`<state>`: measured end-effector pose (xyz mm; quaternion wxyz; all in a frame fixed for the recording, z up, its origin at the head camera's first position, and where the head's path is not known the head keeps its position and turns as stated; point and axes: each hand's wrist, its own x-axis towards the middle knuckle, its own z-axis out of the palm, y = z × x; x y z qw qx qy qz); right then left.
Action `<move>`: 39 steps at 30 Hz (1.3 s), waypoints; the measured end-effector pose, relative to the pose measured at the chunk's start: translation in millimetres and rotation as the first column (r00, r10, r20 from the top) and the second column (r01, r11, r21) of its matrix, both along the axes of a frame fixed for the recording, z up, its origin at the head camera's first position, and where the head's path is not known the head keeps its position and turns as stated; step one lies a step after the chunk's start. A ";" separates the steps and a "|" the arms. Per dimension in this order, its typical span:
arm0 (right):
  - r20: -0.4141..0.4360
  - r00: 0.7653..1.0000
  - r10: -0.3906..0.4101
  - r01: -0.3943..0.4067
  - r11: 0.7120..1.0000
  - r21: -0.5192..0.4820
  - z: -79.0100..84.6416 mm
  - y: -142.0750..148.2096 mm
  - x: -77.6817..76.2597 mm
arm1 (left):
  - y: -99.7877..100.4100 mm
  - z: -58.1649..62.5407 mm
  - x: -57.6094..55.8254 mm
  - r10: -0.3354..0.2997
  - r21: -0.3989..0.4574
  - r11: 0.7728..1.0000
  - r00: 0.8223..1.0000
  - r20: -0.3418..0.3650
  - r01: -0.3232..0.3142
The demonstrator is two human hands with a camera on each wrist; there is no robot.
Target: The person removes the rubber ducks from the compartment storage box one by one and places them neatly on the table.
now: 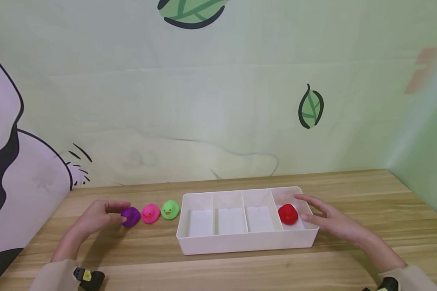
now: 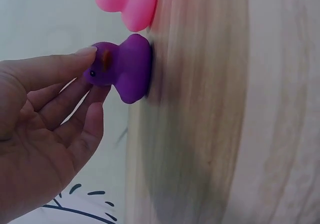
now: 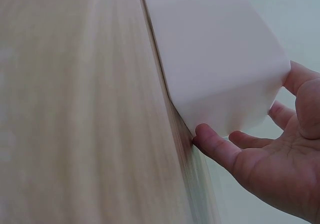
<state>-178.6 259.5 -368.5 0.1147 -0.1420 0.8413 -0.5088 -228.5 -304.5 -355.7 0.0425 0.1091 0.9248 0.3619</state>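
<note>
At the left, my left hand (image 1: 98, 218) pinches the head of a purple rubber duck (image 1: 131, 217) between thumb and fingers. The duck's base stands on the table in the left wrist view. Just right of it sit a pink rubber duck (image 1: 151, 213) and a green rubber duck (image 1: 170, 209). A red rubber duck (image 1: 288, 214) lies in the rightmost compartment of a white divided box (image 1: 245, 243). Over that box's right end is my right hand (image 1: 335, 222), fingers spread and relaxed, thumb and forefinger reaching past the rim beside the red duck. Its lower fingers are by the outer end wall (image 3: 225, 109).
The box has several compartments in a row, and only the rightmost contains a duck. Under everything lies a wood-grain table (image 1: 142, 254). A pale green wall (image 1: 222, 101) with leaf drawings rises behind its back edge, and another wall (image 1: 433, 141) stands at the right.
</note>
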 end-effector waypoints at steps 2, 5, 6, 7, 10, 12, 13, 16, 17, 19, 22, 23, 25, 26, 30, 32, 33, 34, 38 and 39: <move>-0.002 1.000 0.001 -0.001 1.000 0.004 0.1 0.0 0.0 | 0.8 1.3 0.7 0.012 -0.001 1.000 1.000 -0.013 -0.012; -0.002 1.000 0.000 0.001 1.000 0.006 0.2 0.0 0.0 | 3.2 4.1 2.2 0.028 0.004 1.000 0.999 -0.046 -0.028; -0.003 1.000 -0.001 0.001 1.000 0.006 0.1 0.0 0.1 | 4.3 5.3 2.8 0.031 0.003 1.000 0.998 -0.059 -0.031; -0.005 1.000 0.000 0.000 1.000 0.005 0.0 0.1 0.1 | 5.8 6.6 3.6 0.032 0.009 0.999 0.997 -0.070 -0.032; -0.011 1.000 0.002 -0.002 1.000 0.004 -0.4 0.2 0.1 | 12.0 10.8 7.0 0.031 0.032 0.999 0.995 -0.090 -0.029; -0.017 1.000 0.004 -0.004 1.000 0.004 -0.6 0.2 0.1 | 17.4 13.4 10.1 0.032 0.056 0.998 0.995 -0.098 -0.027; -0.020 1.000 0.004 -0.004 1.000 0.006 -0.7 0.3 0.1 | 20.4 14.6 11.8 0.036 0.067 0.997 0.995 -0.098 -0.030; -0.022 1.000 0.003 -0.003 1.000 0.012 -0.7 0.5 0.1 | 30.3 17.1 16.5 0.046 0.105 0.994 0.994 -0.095 -0.036; -0.022 1.000 0.003 -0.003 1.000 0.013 -0.6 0.5 0.1 | 33.9 17.8 18.1 0.050 0.119 0.992 0.994 -0.094 -0.039; -0.021 1.000 0.000 0.000 1.000 0.018 -0.5 0.6 0.1 | 41.3 19.3 21.3 0.058 0.137 0.990 0.994 -0.094 -0.044; -0.023 1.000 -0.002 0.002 1.000 0.018 -0.4 0.3 0.0 | 52.0 21.4 25.6 0.058 0.149 0.988 0.992 -0.114 -0.040; -0.022 1.000 -0.002 0.002 1.000 0.017 -0.3 0.2 -0.1 | 55.6 22.0 26.9 0.056 0.151 0.988 0.990 -0.128 -0.037; -0.022 1.000 -0.001 0.001 1.000 0.014 -0.2 -0.2 -0.1 | 62.2 23.2 29.4 0.048 0.156 0.987 0.987 -0.154 -0.024; -0.021 1.000 0.000 0.000 1.000 0.013 0.0 -0.4 -0.1 | 65.3 23.8 30.5 0.043 0.160 0.987 0.985 -0.167 -0.016; -0.015 1.000 0.000 0.000 1.000 0.009 0.4 -0.7 -0.2 | 78.0 26.1 34.0 0.030 0.191 0.982 0.983 -0.181 0.005; -0.008 1.000 -0.001 0.001 1.000 0.007 0.4 -0.5 -0.4 | 84.8 27.2 34.8 0.027 0.210 0.978 0.984 -0.176 0.011; -0.004 1.000 -0.001 0.001 1.000 0.005 0.3 -0.4 -0.5 | 88.4 27.7 35.2 0.022 0.224 0.974 0.984 -0.176 0.018; -0.001 1.000 -0.001 0.001 1.000 0.005 0.3 -0.2 -0.6 | 92.0 28.1 35.4 0.016 0.239 0.971 0.984 -0.180 0.028; 0.004 1.000 0.001 -0.001 1.000 0.007 0.8 0.4 -0.6 | 107.9 30.9 36.1 -0.019 0.279 0.957 0.975 -0.223 0.083; 0.004 1.000 0.000 -0.001 1.000 0.009 1.2 0.4 -0.5 | 112.2 31.7 36.4 -0.028 0.288 0.953 0.972 -0.232 0.096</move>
